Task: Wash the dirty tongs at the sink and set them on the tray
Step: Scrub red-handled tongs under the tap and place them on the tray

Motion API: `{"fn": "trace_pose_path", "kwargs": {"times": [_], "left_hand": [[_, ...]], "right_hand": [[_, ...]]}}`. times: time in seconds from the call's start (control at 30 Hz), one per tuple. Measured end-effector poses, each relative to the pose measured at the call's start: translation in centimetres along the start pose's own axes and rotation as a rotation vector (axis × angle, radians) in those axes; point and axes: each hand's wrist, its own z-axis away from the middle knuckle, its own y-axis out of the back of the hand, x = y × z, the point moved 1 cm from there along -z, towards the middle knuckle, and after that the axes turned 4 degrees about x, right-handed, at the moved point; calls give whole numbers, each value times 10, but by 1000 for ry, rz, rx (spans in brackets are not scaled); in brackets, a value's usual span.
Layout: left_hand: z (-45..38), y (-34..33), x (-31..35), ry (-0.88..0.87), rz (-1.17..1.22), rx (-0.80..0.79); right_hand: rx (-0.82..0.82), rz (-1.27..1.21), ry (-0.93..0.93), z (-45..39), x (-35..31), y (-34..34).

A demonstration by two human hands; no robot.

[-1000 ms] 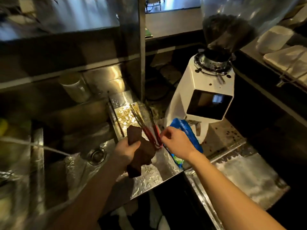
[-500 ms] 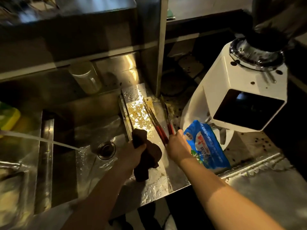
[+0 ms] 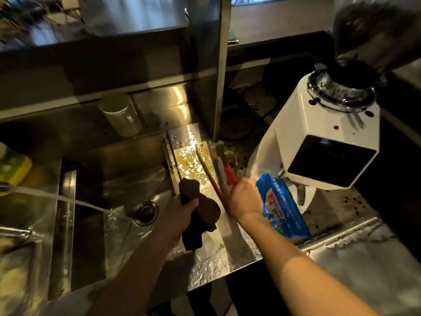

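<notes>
Now: steel sink [image 3: 95, 236] at left, water stream [image 3: 68, 199] running toward drain [image 3: 145, 212]. White coffee grinder [image 3: 319, 142] on bench [image 3: 355, 254] at right. Blue pouch [image 3: 282, 208] just beside right hand [image 3: 245, 198], which is clamped on red-handled tongs [image 3: 224, 172] lying on wet drainboard [image 3: 218, 245]. Left hand [image 3: 182, 212] grips dark cloth [image 3: 200, 215]. Advice: lift tongs by handles, carry under stream, scrub soiled tips first.

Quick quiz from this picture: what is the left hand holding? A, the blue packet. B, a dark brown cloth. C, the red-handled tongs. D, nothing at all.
B: the left hand grips a dark brown cloth at the sink's edge, while the right hand holds the red-handled tongs and the blue packet lies untouched beside it.
</notes>
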Motion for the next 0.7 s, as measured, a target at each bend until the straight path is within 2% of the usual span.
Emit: {"fn": "trace_pose_path", "kwargs": {"times": [0.1, 0.17, 0.27, 0.33, 0.43, 0.47, 0.6, 0.7], "left_hand": [[5, 11, 6, -7, 81, 20], [4, 20, 8, -50, 130, 64], [6, 40, 10, -102, 210, 131], [8, 62, 9, -118, 254, 192], [11, 92, 6, -83, 361, 186], [12, 107, 3, -74, 386, 194], [15, 157, -9, -57, 340, 241], [12, 198, -24, 58, 498, 192]], "right_hand": [[39, -106, -61, 9, -8, 16], [100, -238, -3, 20, -11, 22], [43, -465, -24, 41, -22, 29], [-123, -740, -175, 57, -39, 27], [-527, -1342, -393, 78, -66, 21], [-631, -1397, -416, 85, -77, 16], [-860, -1310, -386, 102, -109, -4], [-971, -1002, -187, 116, -140, -23]]}}
